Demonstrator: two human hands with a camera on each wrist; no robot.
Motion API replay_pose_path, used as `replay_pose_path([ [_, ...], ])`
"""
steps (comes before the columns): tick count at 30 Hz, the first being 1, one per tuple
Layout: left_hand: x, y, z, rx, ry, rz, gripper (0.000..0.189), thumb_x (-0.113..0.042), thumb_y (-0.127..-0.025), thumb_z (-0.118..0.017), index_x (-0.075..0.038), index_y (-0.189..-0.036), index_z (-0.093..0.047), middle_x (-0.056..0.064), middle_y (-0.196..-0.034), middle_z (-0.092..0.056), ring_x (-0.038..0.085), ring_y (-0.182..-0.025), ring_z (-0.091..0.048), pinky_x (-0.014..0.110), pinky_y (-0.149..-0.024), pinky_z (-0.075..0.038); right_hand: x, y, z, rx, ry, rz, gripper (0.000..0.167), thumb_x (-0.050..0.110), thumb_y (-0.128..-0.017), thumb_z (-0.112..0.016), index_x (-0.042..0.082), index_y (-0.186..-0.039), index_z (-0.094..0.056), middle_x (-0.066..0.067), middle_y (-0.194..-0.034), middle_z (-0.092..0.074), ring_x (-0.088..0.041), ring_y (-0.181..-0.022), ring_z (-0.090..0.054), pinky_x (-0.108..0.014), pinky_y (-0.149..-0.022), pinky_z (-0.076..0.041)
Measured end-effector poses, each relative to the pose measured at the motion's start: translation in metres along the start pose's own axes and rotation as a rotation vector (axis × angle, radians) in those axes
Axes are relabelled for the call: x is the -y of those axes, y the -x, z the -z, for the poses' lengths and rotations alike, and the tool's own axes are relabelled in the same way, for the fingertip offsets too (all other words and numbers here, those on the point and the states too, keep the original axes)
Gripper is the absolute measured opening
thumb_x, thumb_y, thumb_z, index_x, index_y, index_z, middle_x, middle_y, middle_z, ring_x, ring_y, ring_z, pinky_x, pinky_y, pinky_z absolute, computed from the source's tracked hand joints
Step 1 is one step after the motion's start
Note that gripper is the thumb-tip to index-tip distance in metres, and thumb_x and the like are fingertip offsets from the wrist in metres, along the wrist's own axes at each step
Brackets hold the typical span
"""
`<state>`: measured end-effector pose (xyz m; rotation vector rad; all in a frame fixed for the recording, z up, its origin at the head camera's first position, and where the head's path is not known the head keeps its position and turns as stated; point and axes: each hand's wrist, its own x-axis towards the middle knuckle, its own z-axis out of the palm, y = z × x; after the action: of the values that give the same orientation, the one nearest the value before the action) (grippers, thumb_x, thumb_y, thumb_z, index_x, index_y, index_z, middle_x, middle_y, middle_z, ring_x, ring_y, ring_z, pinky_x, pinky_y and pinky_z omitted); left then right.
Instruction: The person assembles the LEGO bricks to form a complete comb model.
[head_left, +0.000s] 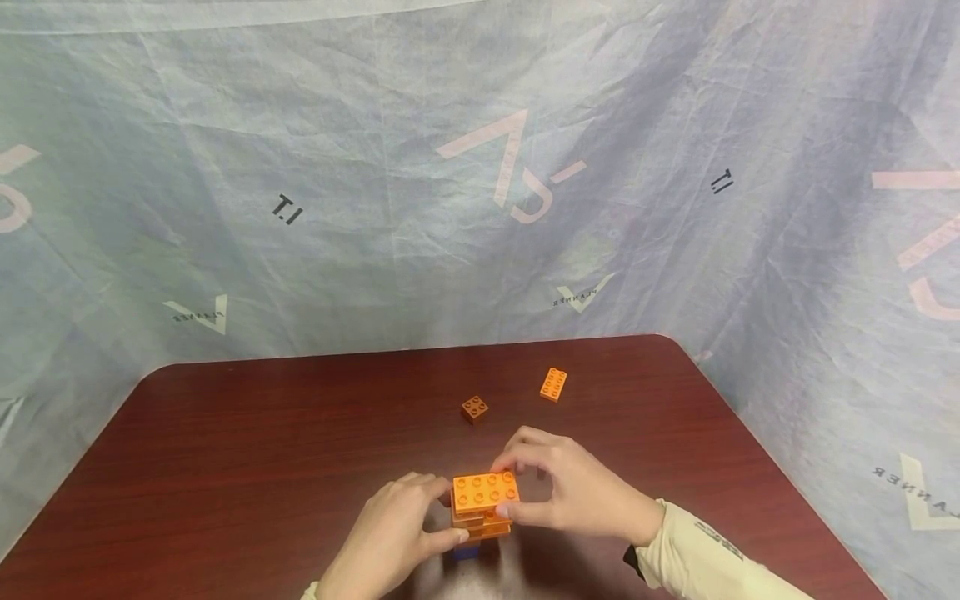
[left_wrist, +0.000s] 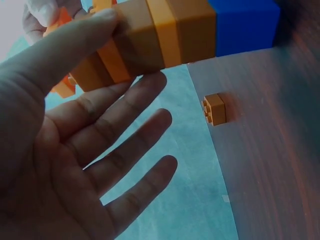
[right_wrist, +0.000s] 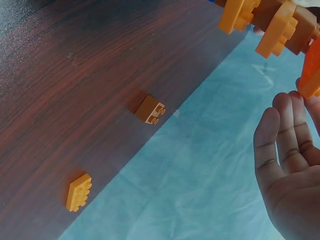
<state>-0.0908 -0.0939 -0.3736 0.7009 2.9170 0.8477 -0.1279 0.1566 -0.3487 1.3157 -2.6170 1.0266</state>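
Observation:
A tower of stacked toy building bricks (left_wrist: 142,42) stands before me, its layers alternating brown and thin orange over a blue brick (left_wrist: 247,27) at the bottom. My left hand (head_left: 393,523) grips the upper part of the tower between thumb and fingers, the other fingers spread. From the right, my right hand (head_left: 581,490) pinches an orange eight-stud brick (head_left: 486,492) at the tower's top. That orange brick sits slightly tilted over the topmost brown brick in the left wrist view.
A brown four-stud brick (head_left: 474,409) lies on the dark red wooden table (head_left: 262,450) beyond the tower. Farther back to the right is a thin orange eight-stud brick (head_left: 553,384). A pale printed cloth (head_left: 390,250) hangs behind the table and along its sides.

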Motion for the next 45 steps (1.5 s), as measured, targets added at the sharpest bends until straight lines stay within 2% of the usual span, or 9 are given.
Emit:
replay_pose_path([
  [5,0.000,0.000,-0.001,0.000,-0.012,0.008,0.035,-0.038,-0.079,-0.087,-0.013,-0.097,-0.071,-0.005,-0.090,-0.068,0.010,-0.074,-0.057,0.032,-0.059,-0.046,0.002,-0.001,0.000,0.006,0.041,0.010,0.026,0.034,-0.087,-0.081,0.021,-0.108,-0.072,0.017,-0.103,-0.060,-0.002,-0.089,-0.061,-0.027,-0.078,-0.055],
  [13,-0.001,0.002,-0.005,0.009,-0.027,0.011,0.042,-0.039,-0.082,-0.085,-0.008,-0.105,-0.069,-0.002,-0.096,-0.068,0.012,-0.077,-0.057,0.037,-0.065,-0.050,0.004,-0.002,-0.001,0.016,0.092,0.011,0.025,0.031,-0.085,-0.081,0.020,-0.106,-0.072,0.017,-0.101,-0.059,0.001,-0.088,-0.060,-0.029,-0.077,-0.056],
  [20,-0.002,0.002,-0.006,-0.008,-0.045,-0.020,0.041,-0.038,-0.081,-0.086,-0.007,-0.103,-0.068,-0.003,-0.090,-0.064,0.010,-0.072,-0.052,0.034,-0.062,-0.048,0.009,-0.004,0.002,0.020,0.136,0.037,0.023,0.028,-0.084,-0.081,0.020,-0.103,-0.072,0.017,-0.098,-0.058,0.002,-0.086,-0.060,-0.022,-0.077,-0.053],
  [24,-0.005,0.004,-0.003,0.012,-0.006,0.010,0.055,-0.042,-0.081,-0.085,-0.006,-0.118,-0.067,0.004,-0.108,-0.068,0.021,-0.089,-0.064,0.045,-0.077,-0.056,0.012,-0.005,0.003,0.024,0.160,0.041,0.022,0.026,-0.082,-0.082,0.020,-0.101,-0.071,0.017,-0.095,-0.056,0.003,-0.080,-0.057,-0.017,-0.074,-0.050],
  [28,-0.007,0.006,0.001,-0.014,0.080,0.014,0.069,-0.051,-0.081,-0.082,-0.011,-0.133,-0.062,0.006,-0.124,-0.066,0.030,-0.108,-0.065,0.056,-0.087,-0.054,0.013,-0.005,0.005,0.035,0.169,0.030,0.022,0.026,-0.082,-0.081,0.020,-0.100,-0.071,0.017,-0.094,-0.055,0.003,-0.077,-0.055,-0.016,-0.071,-0.049],
  [34,-0.009,0.007,0.007,-0.087,0.109,-0.044,0.049,-0.054,-0.089,-0.073,-0.019,-0.123,-0.068,-0.011,-0.111,-0.066,0.019,-0.101,-0.066,0.046,-0.083,-0.057,0.014,-0.003,0.007,0.051,0.179,0.015,0.022,0.028,-0.083,-0.081,0.021,-0.101,-0.071,0.018,-0.095,-0.055,0.003,-0.075,-0.054,-0.017,-0.070,-0.048],
  [37,-0.009,0.007,0.008,-0.078,0.113,-0.038,0.042,-0.051,-0.091,-0.072,-0.020,-0.119,-0.070,-0.011,-0.111,-0.068,0.019,-0.102,-0.066,0.046,-0.084,-0.057,0.014,-0.004,0.007,0.053,0.190,0.028,0.025,0.031,-0.084,-0.081,0.020,-0.105,-0.072,0.017,-0.097,-0.057,0.001,-0.078,-0.058,-0.018,-0.072,-0.050],
  [42,-0.007,0.007,0.009,-0.064,0.108,-0.029,0.042,-0.053,-0.091,-0.070,-0.020,-0.117,-0.070,-0.009,-0.113,-0.070,0.021,-0.108,-0.066,0.049,-0.087,-0.055,0.018,-0.006,0.001,0.051,0.201,0.061,0.039,0.044,-0.091,-0.076,0.017,-0.118,-0.071,0.014,-0.106,-0.063,-0.001,-0.093,-0.062,-0.022,-0.081,-0.053],
  [45,-0.008,0.007,0.009,-0.073,0.104,-0.034,0.043,-0.055,-0.090,-0.070,-0.020,-0.115,-0.071,-0.009,-0.111,-0.070,0.020,-0.106,-0.066,0.048,-0.086,-0.056,0.020,-0.008,-0.004,0.048,0.232,0.100,0.038,0.045,-0.094,-0.073,0.017,-0.120,-0.071,0.013,-0.106,-0.065,0.001,-0.091,-0.059,-0.019,-0.079,-0.051],
])
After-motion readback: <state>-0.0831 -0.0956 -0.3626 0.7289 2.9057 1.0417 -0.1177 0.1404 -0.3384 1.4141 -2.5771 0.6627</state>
